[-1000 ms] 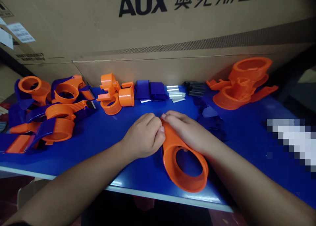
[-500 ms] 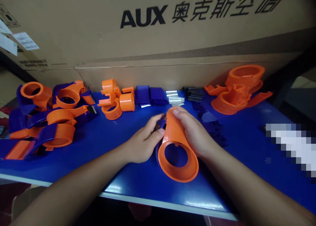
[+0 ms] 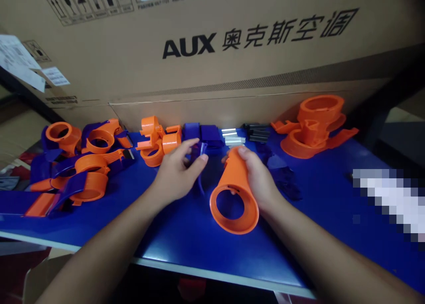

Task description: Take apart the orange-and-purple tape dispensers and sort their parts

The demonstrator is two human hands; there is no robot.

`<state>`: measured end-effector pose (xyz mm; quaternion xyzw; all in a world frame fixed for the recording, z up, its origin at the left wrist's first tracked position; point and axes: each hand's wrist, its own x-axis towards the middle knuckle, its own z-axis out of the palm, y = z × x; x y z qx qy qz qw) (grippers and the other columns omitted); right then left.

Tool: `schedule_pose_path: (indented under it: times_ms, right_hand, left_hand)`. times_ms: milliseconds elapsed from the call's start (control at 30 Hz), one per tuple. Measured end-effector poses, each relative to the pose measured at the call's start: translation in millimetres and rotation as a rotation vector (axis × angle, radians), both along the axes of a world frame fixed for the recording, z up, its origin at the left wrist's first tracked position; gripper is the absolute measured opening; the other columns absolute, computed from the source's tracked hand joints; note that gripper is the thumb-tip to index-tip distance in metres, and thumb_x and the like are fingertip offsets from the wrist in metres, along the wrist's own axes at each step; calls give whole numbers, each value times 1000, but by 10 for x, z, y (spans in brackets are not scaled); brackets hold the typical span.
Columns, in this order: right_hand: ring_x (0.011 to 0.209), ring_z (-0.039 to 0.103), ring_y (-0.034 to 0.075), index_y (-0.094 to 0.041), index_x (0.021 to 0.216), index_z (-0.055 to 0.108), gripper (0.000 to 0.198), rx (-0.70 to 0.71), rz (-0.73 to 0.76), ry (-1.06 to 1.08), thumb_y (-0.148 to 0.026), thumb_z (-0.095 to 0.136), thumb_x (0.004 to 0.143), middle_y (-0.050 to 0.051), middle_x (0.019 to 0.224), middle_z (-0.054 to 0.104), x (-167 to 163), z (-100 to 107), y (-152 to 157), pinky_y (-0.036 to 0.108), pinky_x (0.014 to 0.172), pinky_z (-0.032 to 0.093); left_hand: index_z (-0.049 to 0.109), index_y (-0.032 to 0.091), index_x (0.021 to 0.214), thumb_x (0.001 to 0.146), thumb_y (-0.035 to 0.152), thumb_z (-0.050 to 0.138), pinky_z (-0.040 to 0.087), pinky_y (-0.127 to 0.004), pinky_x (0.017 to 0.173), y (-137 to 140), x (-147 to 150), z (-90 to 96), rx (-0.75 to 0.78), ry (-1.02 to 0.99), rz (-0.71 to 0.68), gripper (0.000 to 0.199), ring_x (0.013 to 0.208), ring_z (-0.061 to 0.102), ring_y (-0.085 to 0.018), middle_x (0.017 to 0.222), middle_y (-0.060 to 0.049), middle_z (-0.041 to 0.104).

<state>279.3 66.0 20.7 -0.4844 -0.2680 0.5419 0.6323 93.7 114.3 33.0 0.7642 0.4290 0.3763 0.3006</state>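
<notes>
My right hand (image 3: 257,173) is wrapped round the narrow end of an orange tape dispenser body (image 3: 241,189), whose wide ring points toward me. In my left hand (image 3: 177,173) a curved blue plastic part (image 3: 201,180) is pinched between thumb and fingers, apart from the orange body. Behind my hands lie several blue plastic pieces (image 3: 212,135), silvery metal strips (image 3: 234,138) and black rods (image 3: 256,132). Dark blue flat pieces (image 3: 285,175) lie just right of my right hand, partly covered by it.
Several orange-and-blue tape dispensers (image 3: 89,186) are heaped at the left. Small orange parts (image 3: 153,147) stand at the back, and larger orange bodies (image 3: 305,136) are stacked at the right. A big cardboard box (image 3: 133,60) walls off the rear of the blue tabletop (image 3: 186,237).
My left hand has moved left, taking the blue part away from the orange body it was against. My right hand still holds the body. The view has tipped up slightly.
</notes>
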Motion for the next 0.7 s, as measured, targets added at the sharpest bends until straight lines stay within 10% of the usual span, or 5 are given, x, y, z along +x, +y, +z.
schedule_pose_path:
  times_ms: [133, 300, 700]
  right_hand:
    - [58, 57, 15, -23, 92, 61, 31, 22, 25, -26, -52, 68, 82, -1, 75, 65, -14, -83, -6, 25, 49, 46]
    - [59, 57, 15, -24, 90, 58, 31, 76, 53, -50, -51, 70, 81, -2, 75, 64, -25, -112, -10, 25, 53, 45]
    - [67, 56, 16, -24, 87, 58, 31, 151, 184, -259, -55, 62, 86, -4, 76, 61, 26, -85, 0, 27, 63, 43]
  left_hand:
    - [66, 22, 130, 91, 52, 60, 55, -39, 85, 312, 136, 389, 305, 461, 277, 49, 88, 69, -25, 98, -9, 74]
    - [74, 16, 112, 89, 56, 58, 51, -49, 93, 865, 495, 608, 284, 931, 367, 49, 107, 67, -37, 102, -18, 75]
    - [71, 10, 115, 96, 52, 52, 42, -53, 100, 1036, 740, 560, 300, 934, 366, 50, 115, 62, -39, 106, -24, 73]
